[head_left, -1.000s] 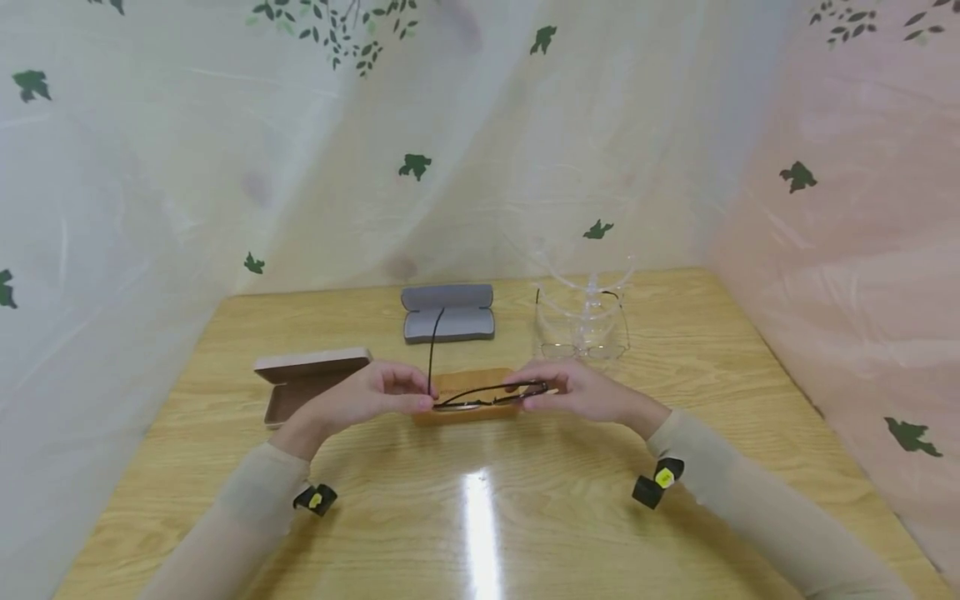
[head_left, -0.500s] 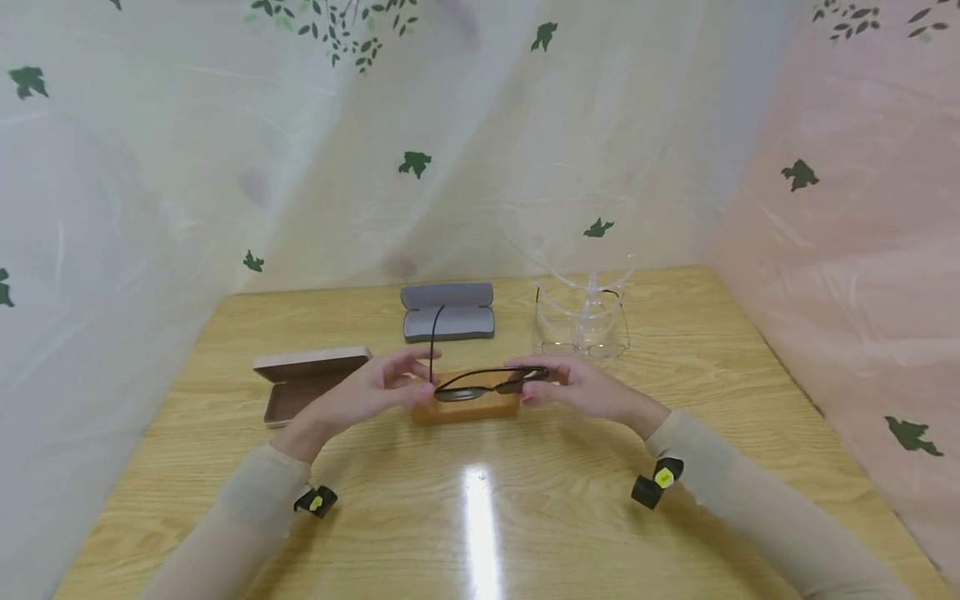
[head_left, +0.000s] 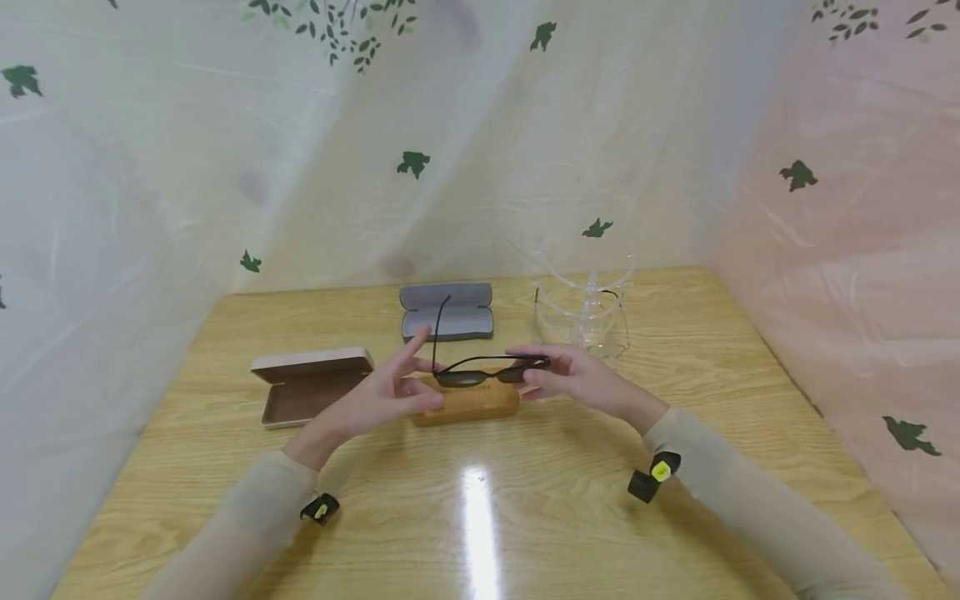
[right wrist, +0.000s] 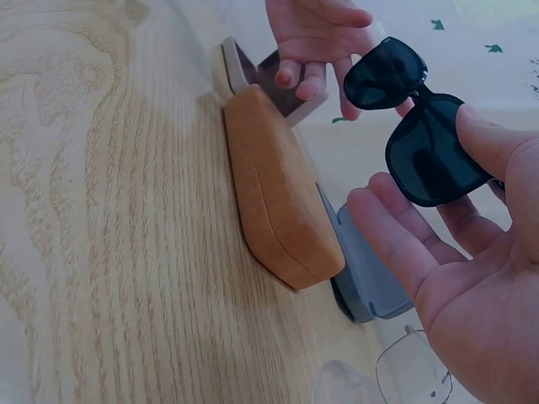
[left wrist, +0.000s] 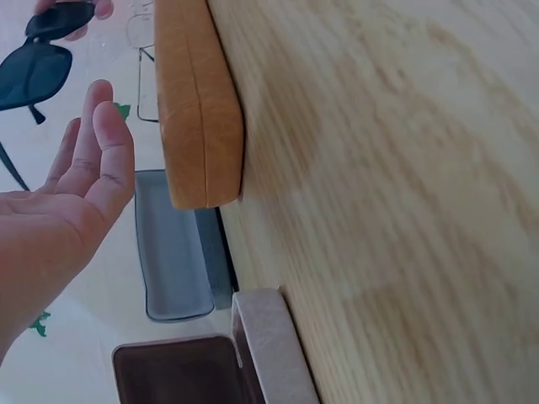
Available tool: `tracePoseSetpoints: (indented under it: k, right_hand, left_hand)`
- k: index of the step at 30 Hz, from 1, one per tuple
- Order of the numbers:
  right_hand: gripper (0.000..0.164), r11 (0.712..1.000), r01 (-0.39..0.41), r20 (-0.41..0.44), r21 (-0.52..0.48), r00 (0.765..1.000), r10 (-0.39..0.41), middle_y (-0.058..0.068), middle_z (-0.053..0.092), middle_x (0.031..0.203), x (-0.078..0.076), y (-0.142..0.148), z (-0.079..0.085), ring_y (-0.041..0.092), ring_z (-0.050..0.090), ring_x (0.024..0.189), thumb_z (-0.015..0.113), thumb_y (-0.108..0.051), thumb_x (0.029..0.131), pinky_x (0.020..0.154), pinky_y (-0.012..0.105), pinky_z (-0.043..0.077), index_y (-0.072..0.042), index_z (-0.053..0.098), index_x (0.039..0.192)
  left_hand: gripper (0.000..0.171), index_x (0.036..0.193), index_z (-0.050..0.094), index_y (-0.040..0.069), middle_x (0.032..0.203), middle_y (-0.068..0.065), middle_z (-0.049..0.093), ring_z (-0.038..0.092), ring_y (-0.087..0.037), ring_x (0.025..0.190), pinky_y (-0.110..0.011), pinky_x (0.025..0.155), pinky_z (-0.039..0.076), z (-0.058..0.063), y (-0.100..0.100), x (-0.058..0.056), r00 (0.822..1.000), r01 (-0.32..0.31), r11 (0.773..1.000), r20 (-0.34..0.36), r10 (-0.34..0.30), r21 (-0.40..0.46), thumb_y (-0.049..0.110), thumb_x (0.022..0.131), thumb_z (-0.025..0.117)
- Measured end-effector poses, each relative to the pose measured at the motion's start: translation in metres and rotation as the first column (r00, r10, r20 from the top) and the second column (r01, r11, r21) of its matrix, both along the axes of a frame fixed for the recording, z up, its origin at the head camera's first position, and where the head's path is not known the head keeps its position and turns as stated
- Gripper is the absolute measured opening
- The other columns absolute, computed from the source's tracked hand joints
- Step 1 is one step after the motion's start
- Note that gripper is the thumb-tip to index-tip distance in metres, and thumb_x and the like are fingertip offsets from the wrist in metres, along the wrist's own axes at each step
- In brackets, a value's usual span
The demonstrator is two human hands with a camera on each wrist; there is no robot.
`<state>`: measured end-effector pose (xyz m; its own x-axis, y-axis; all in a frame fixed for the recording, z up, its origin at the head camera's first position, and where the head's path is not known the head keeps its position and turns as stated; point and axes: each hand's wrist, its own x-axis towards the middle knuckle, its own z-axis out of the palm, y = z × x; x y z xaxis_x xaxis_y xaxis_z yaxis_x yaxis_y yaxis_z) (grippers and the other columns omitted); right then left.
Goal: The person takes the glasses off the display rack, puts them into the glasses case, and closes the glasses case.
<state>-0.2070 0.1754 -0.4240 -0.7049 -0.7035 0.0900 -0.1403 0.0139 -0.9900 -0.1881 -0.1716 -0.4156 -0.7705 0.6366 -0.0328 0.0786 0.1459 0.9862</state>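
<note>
Black sunglasses (head_left: 461, 379) with dark lenses hang above an orange-brown glasses case (head_left: 468, 407), which lies closed on the table. My right hand (head_left: 581, 382) grips them by the right end, the thumb on the front of the lens (right wrist: 434, 151) and the fingers behind. One temple arm points up and away at the left; the other runs across behind the lenses. Beside the left end is my left hand (head_left: 386, 398), its fingers spread, the index finger close to the raised temple arm. In the left wrist view the palm of the left hand (left wrist: 80, 202) holds nothing.
A beige glasses case (head_left: 311, 365) with brown lining lies open at the left. Behind the orange-brown one, a grey glasses case (head_left: 446, 295) also lies open. At the back right, a clear display stand (head_left: 591, 287) carries thin-framed glasses. A patterned curtain (head_left: 465, 208) closes off the back.
The sunglasses have risen and tilted so the lenses face me more. My left fingers have let go of the left end and spread apart; my right hand keeps its hold.
</note>
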Motion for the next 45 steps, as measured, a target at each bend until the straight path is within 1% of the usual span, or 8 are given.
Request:
tracePoseSetpoints:
  k: [5, 12, 14, 22, 27, 35, 39, 45]
  right_hand:
    - [0.047, 1.0, -0.004, 0.014, 0.015, 1.0, 0.004, 0.022, 0.059, 0.138, -0.001, 0.0, 0.002, 0.049, 0.058, 0.119, 0.057, -0.012, 0.106, 0.092, 0.063, 0.051, 0.001, 0.045, 0.15]
    - [0.045, 1.0, -0.008, 0.024, -0.003, 1.0, 0.008, 0.024, 0.06, 0.136, 0.0, 0.0, 0.002, 0.049, 0.06, 0.117, 0.058, -0.011, 0.105, 0.091, 0.064, 0.05, 0.0, 0.048, 0.148]
    - [0.046, 1.0, -0.007, 0.019, -0.002, 1.0, 0.007, 0.024, 0.059, 0.136, 0.0, 0.0, 0.002, 0.049, 0.061, 0.117, 0.058, -0.011, 0.105, 0.091, 0.063, 0.05, 0.0, 0.048, 0.148]
    - [0.045, 0.999, -0.022, 0.001, 0.026, 1.0, 0.022, 0.021, 0.058, 0.14, 0.0, -0.002, 0.004, 0.044, 0.062, 0.117, 0.059, -0.011, 0.104, 0.091, 0.061, 0.052, -0.003, 0.05, 0.148]
    - [0.045, 0.999, -0.025, -0.001, 0.034, 1.0, 0.025, 0.019, 0.058, 0.141, -0.001, -0.002, 0.004, 0.044, 0.062, 0.117, 0.059, -0.012, 0.104, 0.091, 0.06, 0.053, -0.003, 0.05, 0.147]
    - [0.045, 0.999, -0.028, 0.023, 0.039, 0.999, 0.027, 0.02, 0.057, 0.141, -0.001, -0.003, 0.003, 0.046, 0.063, 0.115, 0.06, -0.012, 0.104, 0.09, 0.061, 0.053, -0.005, 0.052, 0.147]
    - [0.044, 0.999, -0.038, 0.03, 0.031, 0.999, 0.037, 0.021, 0.058, 0.14, -0.001, -0.003, 0.002, 0.047, 0.062, 0.116, 0.059, -0.011, 0.104, 0.091, 0.063, 0.052, -0.003, 0.051, 0.147]
    - [0.043, 0.999, -0.038, 0.025, 0.025, 0.999, 0.038, 0.021, 0.06, 0.137, -0.001, -0.005, 0.003, 0.047, 0.063, 0.113, 0.057, -0.011, 0.105, 0.09, 0.063, 0.052, -0.003, 0.051, 0.147]
  left_hand:
    - [0.102, 0.162, -0.004, 0.04, 0.15, -0.016, 0.041, 0.064, -0.041, 0.114, -0.046, 0.092, 0.055, 0.0, 0.004, 0.001, 1.0, -0.008, 1.0, -0.012, 0.008, 0.001, 0.017, 0.097, 0.072]
    - [0.1, 0.16, -0.005, 0.045, 0.149, -0.013, 0.044, 0.064, -0.039, 0.112, -0.059, 0.091, 0.052, 0.0, 0.008, 0.001, 1.0, -0.005, 1.0, -0.021, 0.005, -0.008, 0.02, 0.098, 0.07]
    - [0.099, 0.16, -0.005, 0.045, 0.148, -0.012, 0.044, 0.064, -0.039, 0.112, -0.06, 0.091, 0.052, 0.0, 0.009, 0.0, 1.0, -0.006, 1.0, -0.021, 0.006, -0.011, 0.02, 0.099, 0.069]
    - [0.09, 0.161, -0.003, 0.043, 0.147, -0.013, 0.046, 0.065, -0.036, 0.114, -0.055, 0.089, 0.055, 0.002, 0.009, 0.0, 1.0, -0.017, 1.0, -0.018, 0.017, -0.018, 0.025, 0.103, 0.063]
    - [0.084, 0.161, -0.002, 0.042, 0.148, -0.013, 0.046, 0.065, -0.035, 0.116, -0.056, 0.089, 0.054, 0.005, 0.01, 0.001, 1.0, -0.021, 0.999, -0.015, 0.021, -0.025, 0.029, 0.105, 0.059]
    - [0.082, 0.162, -0.001, 0.039, 0.148, -0.012, 0.049, 0.067, -0.036, 0.107, -0.055, 0.087, 0.054, 0.007, 0.011, 0.002, 0.999, -0.023, 0.998, -0.025, 0.021, -0.066, 0.03, 0.105, 0.058]
    - [0.083, 0.162, -0.002, 0.036, 0.148, -0.012, 0.05, 0.066, -0.035, 0.11, -0.053, 0.087, 0.054, 0.007, 0.012, 0.001, 1.0, -0.021, 0.998, -0.022, 0.019, -0.067, 0.029, 0.105, 0.058]
    - [0.084, 0.162, -0.003, 0.035, 0.145, -0.011, 0.053, 0.066, -0.036, 0.108, -0.056, 0.088, 0.053, 0.008, 0.011, 0.001, 1.0, -0.021, 0.997, -0.014, 0.02, -0.071, 0.03, 0.106, 0.058]
